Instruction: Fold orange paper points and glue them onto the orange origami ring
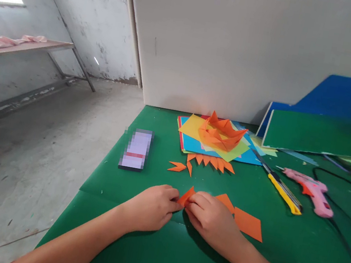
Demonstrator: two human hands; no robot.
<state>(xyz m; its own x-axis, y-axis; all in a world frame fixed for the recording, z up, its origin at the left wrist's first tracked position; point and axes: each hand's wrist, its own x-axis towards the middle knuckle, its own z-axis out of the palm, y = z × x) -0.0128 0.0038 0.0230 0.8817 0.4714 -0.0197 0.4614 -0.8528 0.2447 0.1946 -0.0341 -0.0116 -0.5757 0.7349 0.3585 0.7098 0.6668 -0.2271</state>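
Between my two hands is a small folded piece of orange paper (186, 196), its pointed tip sticking up above the fingers. My left hand (152, 207) pinches its left side, and my right hand (210, 214) grips it from the right, covering much of it. Close behind my right hand lie orange paper pieces (249, 224), flat on the green tabletop. Farther back sit a row of folded orange paper points (212, 162) and a small forked orange piece (177, 167). A crown-like folded orange paper ring (222, 133) rests on the coloured sheets.
A stack of coloured paper (190, 143) lies at the back of the green table (140, 252). To the right are a yellow utility knife (283, 193) and a pink glue gun (316, 190) with a black cord. A pixelated phone (137, 149) lies left. Boards (317, 134) stand behind.
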